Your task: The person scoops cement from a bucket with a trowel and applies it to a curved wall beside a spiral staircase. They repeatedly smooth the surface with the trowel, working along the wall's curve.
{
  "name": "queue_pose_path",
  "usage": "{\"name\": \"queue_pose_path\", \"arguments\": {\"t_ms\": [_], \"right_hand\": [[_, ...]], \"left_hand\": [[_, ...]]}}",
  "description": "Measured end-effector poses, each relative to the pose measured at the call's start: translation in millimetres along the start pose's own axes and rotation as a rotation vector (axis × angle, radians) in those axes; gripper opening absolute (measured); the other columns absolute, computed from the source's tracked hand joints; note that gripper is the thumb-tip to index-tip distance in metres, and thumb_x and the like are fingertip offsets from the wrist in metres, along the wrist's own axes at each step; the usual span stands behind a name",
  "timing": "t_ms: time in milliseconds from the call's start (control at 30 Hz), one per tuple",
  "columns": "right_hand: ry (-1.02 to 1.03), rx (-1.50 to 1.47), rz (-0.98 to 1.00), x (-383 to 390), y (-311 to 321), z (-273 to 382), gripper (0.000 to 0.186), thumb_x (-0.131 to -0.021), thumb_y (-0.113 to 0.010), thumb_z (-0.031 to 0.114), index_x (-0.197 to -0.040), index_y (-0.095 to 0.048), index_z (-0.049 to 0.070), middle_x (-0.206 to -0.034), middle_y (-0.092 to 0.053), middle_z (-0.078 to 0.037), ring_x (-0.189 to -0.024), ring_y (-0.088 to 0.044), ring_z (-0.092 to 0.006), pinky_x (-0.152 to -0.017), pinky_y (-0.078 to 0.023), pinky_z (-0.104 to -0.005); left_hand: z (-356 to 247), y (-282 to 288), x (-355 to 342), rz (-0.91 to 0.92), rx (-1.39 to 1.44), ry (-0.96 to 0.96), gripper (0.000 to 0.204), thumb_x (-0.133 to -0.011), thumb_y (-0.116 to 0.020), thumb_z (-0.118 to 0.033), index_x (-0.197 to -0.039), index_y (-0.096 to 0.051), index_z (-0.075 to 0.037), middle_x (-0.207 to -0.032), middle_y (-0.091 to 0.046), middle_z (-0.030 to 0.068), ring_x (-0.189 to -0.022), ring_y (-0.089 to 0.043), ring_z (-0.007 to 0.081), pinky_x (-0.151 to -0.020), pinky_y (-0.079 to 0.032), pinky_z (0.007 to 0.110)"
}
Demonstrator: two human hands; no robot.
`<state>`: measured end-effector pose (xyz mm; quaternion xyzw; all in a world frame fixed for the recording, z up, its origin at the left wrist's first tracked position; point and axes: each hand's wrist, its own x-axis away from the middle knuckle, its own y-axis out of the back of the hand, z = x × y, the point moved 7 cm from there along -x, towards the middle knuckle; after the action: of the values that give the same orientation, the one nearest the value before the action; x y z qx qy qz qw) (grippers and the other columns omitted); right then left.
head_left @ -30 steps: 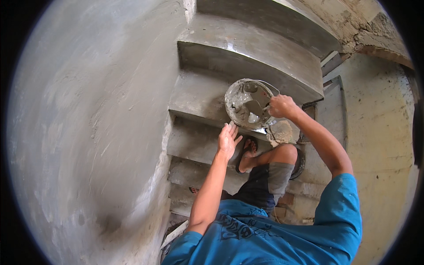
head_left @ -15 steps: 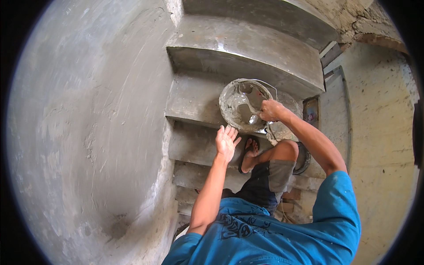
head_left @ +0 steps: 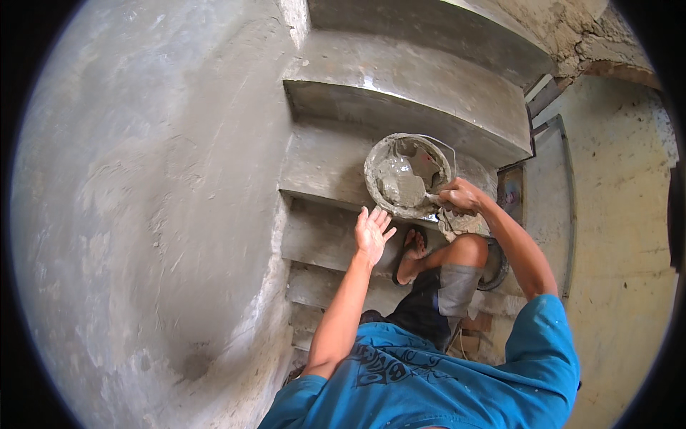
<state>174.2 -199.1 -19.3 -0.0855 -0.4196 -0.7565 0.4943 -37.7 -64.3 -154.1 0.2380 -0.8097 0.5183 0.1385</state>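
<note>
A bucket [head_left: 379, 163] coated in wet grey cement rests on a stair tread [head_left: 311, 161], its wire handle raised on the right side. My right hand [head_left: 461, 194] grips a trowel [head_left: 431, 197] at the bucket's right rim; its blade is inside, covered with wet mortar [head_left: 400, 189]. My left hand [head_left: 372, 232] is open, palm up and fingers apart, just below the bucket's near rim, holding nothing. A crumpled, cement-smeared item [head_left: 457, 225], which I cannot clearly make out, lies under my right hand.
A plastered wall [head_left: 143, 214] runs along the left. Curved concrete steps [head_left: 414, 71] rise beyond the bucket. My sandalled foot [head_left: 413, 254] is on a lower step. A dark round object [head_left: 494, 275] sits behind my knee. A stained cream wall [head_left: 614, 236] stands at right.
The trowel blade now shows in the bucket with a lump of mortar on it. My right hand has moved slightly down and right. My left hand stays open below the rim.
</note>
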Motion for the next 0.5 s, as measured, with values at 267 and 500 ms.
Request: {"name": "queue_pose_path", "arguments": {"t_ms": [267, 500], "right_hand": [[0.177, -0.284, -0.147, 19, 5, -41, 0.042, -0.090, -0.052, 0.025, -0.112, -0.076, -0.001, -0.072, -0.066, -0.004, -0.059, -0.059, -0.0140, -0.054, -0.048, -0.0331], [0.211, -0.499, -0.376, 73, -15, 16, 0.040, -0.096, -0.057, 0.023, -0.124, -0.068, -0.003, -0.084, -0.061, -0.002, -0.067, -0.055, -0.0111, -0.057, -0.046, -0.0295]], "left_hand": [[-12, 18, 16, -0.009, -0.190, -0.033, 0.095, -0.104, -0.035, -0.074, -0.170, -0.021, -0.007, -0.174, -0.030, 0.0167, -0.162, -0.027, 0.0298, -0.128, -0.017, 0.057], [-82, 35, 76, -0.243, -0.622, -0.230, 0.072, -0.110, -0.047, -0.056, -0.161, -0.044, -0.005, -0.168, -0.043, 0.0148, -0.154, -0.043, 0.0318, -0.125, -0.031, 0.054]]}}
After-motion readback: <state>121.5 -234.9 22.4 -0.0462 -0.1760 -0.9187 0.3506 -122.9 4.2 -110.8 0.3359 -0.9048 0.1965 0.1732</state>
